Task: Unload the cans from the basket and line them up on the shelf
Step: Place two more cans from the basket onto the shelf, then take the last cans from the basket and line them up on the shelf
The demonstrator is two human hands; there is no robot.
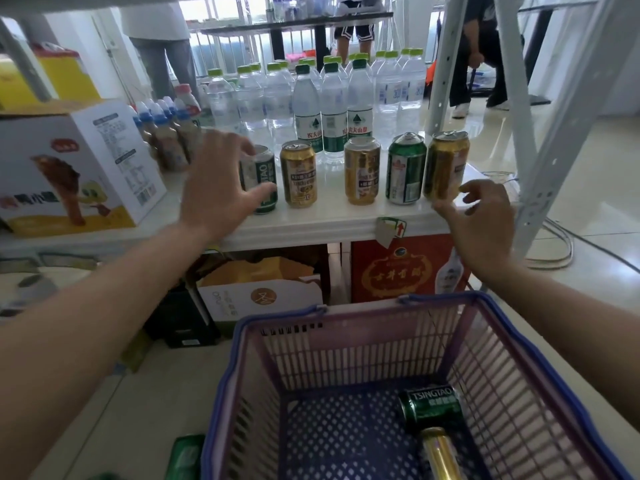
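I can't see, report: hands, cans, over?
Left hand around green can, right hand touching gold can. Five on shelf. Two in basket. Nothing blocking.

open gap between gold cans, water bottles blocking behind, basket mostly bare

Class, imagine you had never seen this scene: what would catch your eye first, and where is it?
Five upright cans stand in a row along the front of the white shelf, green and gold mixed. The left hand is at the leftmost green can, the right hand beside the rightmost gold can. Below, the purple basket holds a green can and a gold one, lying down.
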